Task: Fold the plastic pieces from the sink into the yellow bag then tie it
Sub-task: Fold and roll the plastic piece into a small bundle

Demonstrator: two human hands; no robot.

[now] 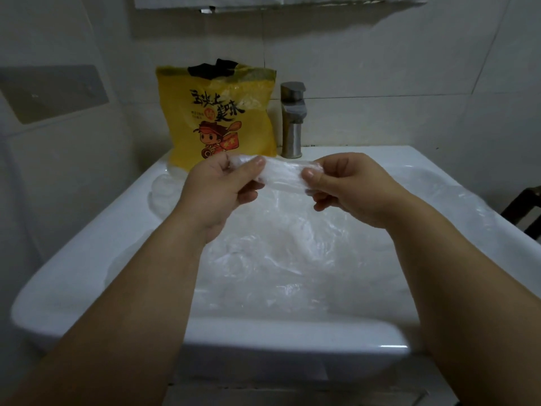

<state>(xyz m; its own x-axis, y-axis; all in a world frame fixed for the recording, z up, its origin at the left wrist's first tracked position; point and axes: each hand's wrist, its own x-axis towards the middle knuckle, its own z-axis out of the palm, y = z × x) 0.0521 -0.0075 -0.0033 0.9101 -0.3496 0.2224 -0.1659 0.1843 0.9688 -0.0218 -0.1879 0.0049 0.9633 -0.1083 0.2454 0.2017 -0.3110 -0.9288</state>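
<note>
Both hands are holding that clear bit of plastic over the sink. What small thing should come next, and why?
Probably bring the right hand across to the left hand, folding the clear plastic piece in half. It is pinched at both ends as a long strip, likely too long to slip neatly into the yellow bag behind the sink.

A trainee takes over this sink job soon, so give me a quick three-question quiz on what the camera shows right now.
1. True or false: the left hand and the right hand both pinch the same clear plastic piece.
2. The yellow bag stands: A) on the floor; B) at the back of the sink, left of the faucet; C) hung on the wall.
3. Fill in: the crumpled plastic pile lies in the ____.
Key: 1 true; 2 B; 3 sink.
</note>
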